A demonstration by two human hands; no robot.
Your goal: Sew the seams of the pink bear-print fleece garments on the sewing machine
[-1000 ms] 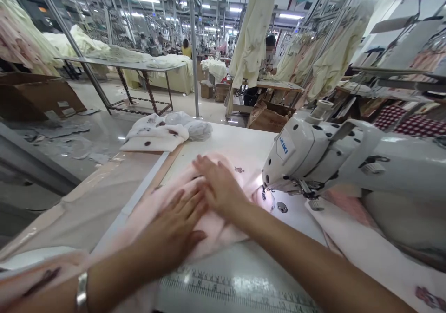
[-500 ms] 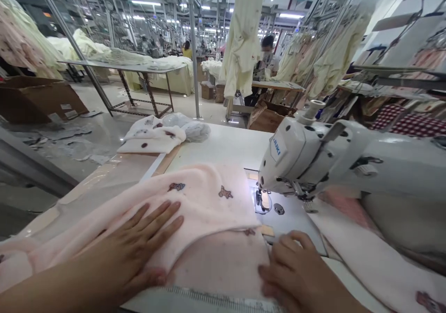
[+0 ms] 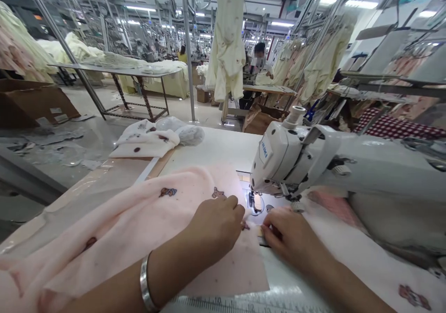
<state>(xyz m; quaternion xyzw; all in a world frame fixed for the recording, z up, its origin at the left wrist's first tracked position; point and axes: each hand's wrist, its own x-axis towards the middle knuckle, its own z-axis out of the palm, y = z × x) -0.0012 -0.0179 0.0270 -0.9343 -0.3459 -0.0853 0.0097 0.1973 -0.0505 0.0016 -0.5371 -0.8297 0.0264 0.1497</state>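
A pale pink fleece fabric [image 3: 132, 229] with small animal prints lies across the white sewing table [image 3: 216, 148]. My left hand [image 3: 216, 227], a metal bangle on its wrist, is curled closed and pinches the fabric's edge just left of the presser foot [image 3: 257, 204]. To the right, my right hand [image 3: 289, 236] pinches the same edge in front of the needle. The white Juki sewing machine [image 3: 313, 164] stands right behind both hands, its lamp lighting the needle plate.
A folded white spotted garment [image 3: 144, 141] and a plastic bag [image 3: 184, 132] lie at the table's far left corner. More pink fabric [image 3: 376, 262] drapes at the right. A ruler strip [image 3: 244, 303] runs along the near edge. Another person sits at a station [image 3: 259, 57] beyond hanging cream garments.
Both hands moved from lying flat on the fabric to pinching its edge at the presser foot. The fabric was unfolded, spread and drawn toward the needle.
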